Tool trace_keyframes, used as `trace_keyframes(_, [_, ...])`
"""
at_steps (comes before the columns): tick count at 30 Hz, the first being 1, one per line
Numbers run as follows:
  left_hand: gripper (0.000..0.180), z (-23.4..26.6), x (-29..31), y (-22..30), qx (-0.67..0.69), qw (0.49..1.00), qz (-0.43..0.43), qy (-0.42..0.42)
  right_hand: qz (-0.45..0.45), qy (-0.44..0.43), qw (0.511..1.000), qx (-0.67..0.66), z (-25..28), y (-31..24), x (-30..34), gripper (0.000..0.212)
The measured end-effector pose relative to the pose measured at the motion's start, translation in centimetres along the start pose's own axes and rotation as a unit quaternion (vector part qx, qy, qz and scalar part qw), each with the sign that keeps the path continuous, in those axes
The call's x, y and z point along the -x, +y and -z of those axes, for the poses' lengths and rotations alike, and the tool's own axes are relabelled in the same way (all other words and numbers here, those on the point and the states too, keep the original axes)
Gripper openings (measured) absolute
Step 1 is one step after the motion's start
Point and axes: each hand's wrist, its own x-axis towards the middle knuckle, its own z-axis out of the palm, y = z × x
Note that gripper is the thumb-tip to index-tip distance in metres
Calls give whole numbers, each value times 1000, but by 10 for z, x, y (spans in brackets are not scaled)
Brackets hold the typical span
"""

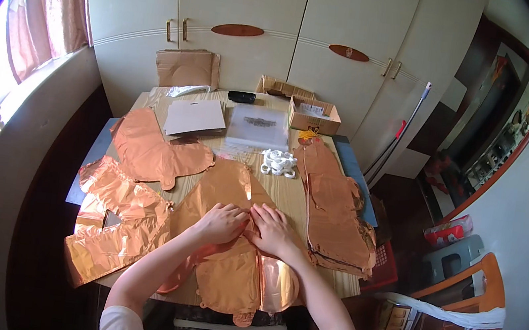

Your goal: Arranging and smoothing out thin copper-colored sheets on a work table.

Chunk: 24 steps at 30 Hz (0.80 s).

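Note:
A flat, uninflated copper-coloured foil balloon (222,280) lies on the table in front of me, with its lower lobes at the near edge. My left hand (223,223) and my right hand (271,231) meet over its middle, fingers curled and gripping the foil side by side. What exactly lies under the fingertips is hidden. Left of my forearm is a crumpled, shiny foil balloon (124,217). Behind it a smoother one (155,154) lies spread out. To my right rests a stack of folded copper foil balloons (335,208).
White ribbon rolls (278,162) sit mid-table. Behind them are a clear plastic-wrapped pack (257,131), grey-white cards (196,118), a black tray (241,96) and an open cardboard box (314,115). A wooden chair (485,287) with white strands over it stands at right.

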Motion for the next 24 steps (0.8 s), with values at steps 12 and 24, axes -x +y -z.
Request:
trace_keyframes(12, [55,5,1,4,-11,1000,-8,-8,-92,46,986,-128,74,-6,115,28])
trace_keyframes(24, [63,5,5,9,10,1000,15,-15,-375,-135,713,-577,25,-72,245,35])
